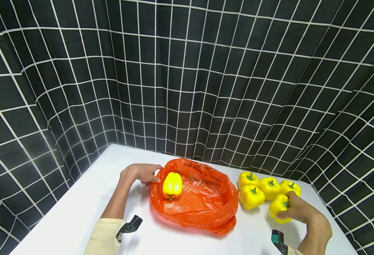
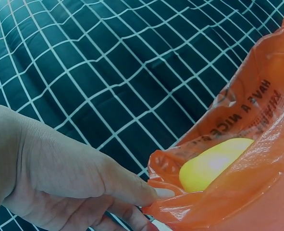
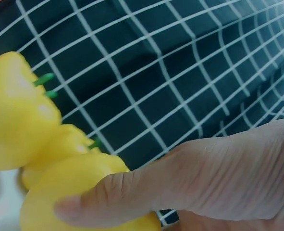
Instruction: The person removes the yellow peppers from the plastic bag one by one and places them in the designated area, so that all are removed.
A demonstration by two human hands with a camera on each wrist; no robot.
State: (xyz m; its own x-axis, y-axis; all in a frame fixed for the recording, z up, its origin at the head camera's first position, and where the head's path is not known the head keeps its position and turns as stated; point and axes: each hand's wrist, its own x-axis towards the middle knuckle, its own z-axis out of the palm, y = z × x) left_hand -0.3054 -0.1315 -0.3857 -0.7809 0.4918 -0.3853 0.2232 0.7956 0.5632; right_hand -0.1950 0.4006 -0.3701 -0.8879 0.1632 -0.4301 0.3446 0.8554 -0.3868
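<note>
An orange-red plastic bag (image 1: 199, 184) lies spread open at the middle of the white table, with one yellow bell pepper (image 1: 172, 185) inside at its left. My left hand (image 1: 142, 173) pinches the bag's left rim between thumb and fingers; the left wrist view shows the thumb (image 2: 132, 190) over the plastic. On the right, my right hand (image 1: 298, 209) grips another yellow bell pepper (image 1: 277, 209) around its side. In the right wrist view the thumb lies across that bell pepper (image 3: 45, 211), and the other fingers are mostly hidden.
Several more yellow bell peppers (image 1: 251, 197) with green stems sit grouped between the bag and my right hand. The white table (image 1: 110, 170) is enclosed at the back and sides by a black curtain (image 1: 187, 88) with a white grid.
</note>
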